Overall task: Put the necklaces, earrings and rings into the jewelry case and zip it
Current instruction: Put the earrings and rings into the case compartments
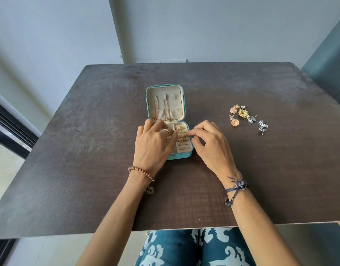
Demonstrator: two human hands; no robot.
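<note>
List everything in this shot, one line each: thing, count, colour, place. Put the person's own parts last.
table: one, dark brown, fills the middle of the view
jewelry case: one, teal outside and cream inside, open at the table's centre
necklaces: two gold chains, hung on the lid's hooks, ends in the lid pocket
rings: about three, gold, in the ring rolls on the case's right side
earrings: a loose cluster, exact count unclear, gold, rose-gold and silver, on the table right of the case
beaded bracelet: one, brown, left wrist
thread band: one, dark blue-grey, right wrist
left hand: over the case's left half, silver ring on one finger
right hand: fingers at the ring rolls
</note>
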